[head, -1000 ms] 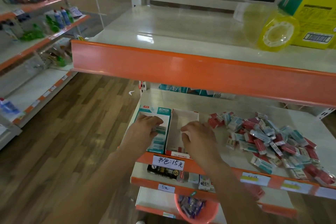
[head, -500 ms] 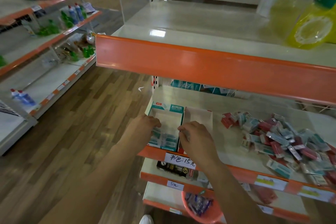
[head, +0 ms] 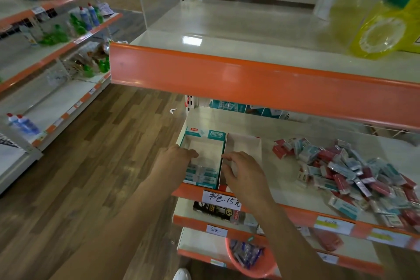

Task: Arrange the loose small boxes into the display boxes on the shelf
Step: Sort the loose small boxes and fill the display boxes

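Two display boxes sit side by side at the shelf's (head: 284, 166) near left corner. The teal box (head: 205, 143) holds a few teal packets at its near end; the red-trimmed box (head: 244, 145) looks empty. The left hand (head: 175, 161) rests on the teal box's left wall, fingers relaxed. The right hand (head: 244, 174) hovers spread, holding nothing. Loose small boxes (head: 347, 173) are heaped to the right. A handwritten tag (head: 223, 199) reads "书包:15元"; a lower tag (head: 216, 229) seems to say "5元".

Two display boxes stand side by side at the shelf's (head: 284, 129) front left corner: the left box (head: 205, 143) holds small boxes (head: 201, 173) at its near end, the right box (head: 244, 145) adjoins it. A loose pile (head: 347, 173) lies to their right. A basket (head: 250, 261) sits on a lower shelf, below.
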`<state>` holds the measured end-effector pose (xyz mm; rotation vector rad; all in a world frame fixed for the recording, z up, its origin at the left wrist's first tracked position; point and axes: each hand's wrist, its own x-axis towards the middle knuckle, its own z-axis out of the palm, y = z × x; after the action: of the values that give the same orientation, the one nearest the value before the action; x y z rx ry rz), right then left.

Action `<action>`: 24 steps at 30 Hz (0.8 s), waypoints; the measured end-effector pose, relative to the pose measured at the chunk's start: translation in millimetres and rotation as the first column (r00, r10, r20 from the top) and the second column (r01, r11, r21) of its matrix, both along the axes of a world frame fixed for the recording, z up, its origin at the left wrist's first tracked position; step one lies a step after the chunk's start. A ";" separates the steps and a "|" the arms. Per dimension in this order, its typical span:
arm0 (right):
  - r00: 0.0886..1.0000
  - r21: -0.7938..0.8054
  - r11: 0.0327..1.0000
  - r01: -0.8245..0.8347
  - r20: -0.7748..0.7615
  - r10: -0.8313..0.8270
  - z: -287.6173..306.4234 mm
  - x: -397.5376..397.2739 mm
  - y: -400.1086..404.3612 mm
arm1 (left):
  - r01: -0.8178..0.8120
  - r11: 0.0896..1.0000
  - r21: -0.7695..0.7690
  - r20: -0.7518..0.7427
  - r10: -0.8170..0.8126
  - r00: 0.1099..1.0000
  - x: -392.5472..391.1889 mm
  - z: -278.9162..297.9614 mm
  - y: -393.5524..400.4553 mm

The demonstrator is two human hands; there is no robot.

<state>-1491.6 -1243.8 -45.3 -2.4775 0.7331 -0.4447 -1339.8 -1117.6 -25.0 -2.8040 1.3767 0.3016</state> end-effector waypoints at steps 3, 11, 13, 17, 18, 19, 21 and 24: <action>0.994 -0.029 0.996 0.078 0.073 -0.076 2.9 -8.2 -6.6 | 0.044 0.993 -0.111 0.026 -0.041 0.999 -5.3 -0.1 -4.4; 0.967 -0.070 0.967 0.245 0.085 -0.239 3.3 -38.4 -36.9 | 0.152 0.927 -0.344 0.093 -0.127 0.987 -54.6 -1.3 -51.3; 0.960 -0.113 0.956 0.270 0.106 -0.258 4.2 -47.6 -41.3 | 0.174 0.912 -0.372 0.069 -0.160 0.985 -67.0 -2.3 -64.1; 0.949 -0.106 0.945 0.310 0.102 -0.300 0.3 -69.7 -56.3 | 0.272 0.885 -0.378 0.077 -0.263 0.962 -92.5 -1.7 -87.0; 0.946 -0.078 0.946 0.314 0.105 -0.305 -1.7 -75.9 -60.8 | 0.297 0.870 -0.392 0.083 -0.288 0.954 -99.9 0.7 -91.7; 0.944 -0.051 0.947 0.316 0.114 -0.309 -3.4 -82.1 -64.6 | 0.319 0.851 -0.417 0.104 -0.304 0.947 -106.8 2.5 -96.7; 0.937 -0.023 0.942 0.334 0.117 -0.329 -6.6 -93.1 -70.4 | 0.355 0.804 -0.477 0.135 -0.333 0.933 -118.8 2.0 -106.9; 0.923 -0.033 0.923 0.382 0.065 -0.380 -12.1 -107.9 -80.8 | 0.356 0.820 -0.448 0.032 -0.383 0.923 -133.1 -3.9 -125.9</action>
<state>-1599.5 -1324.6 -57.4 -2.3492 1.2011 -0.6766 -1472.9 -1243.5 -28.9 -2.7598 2.2144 0.0630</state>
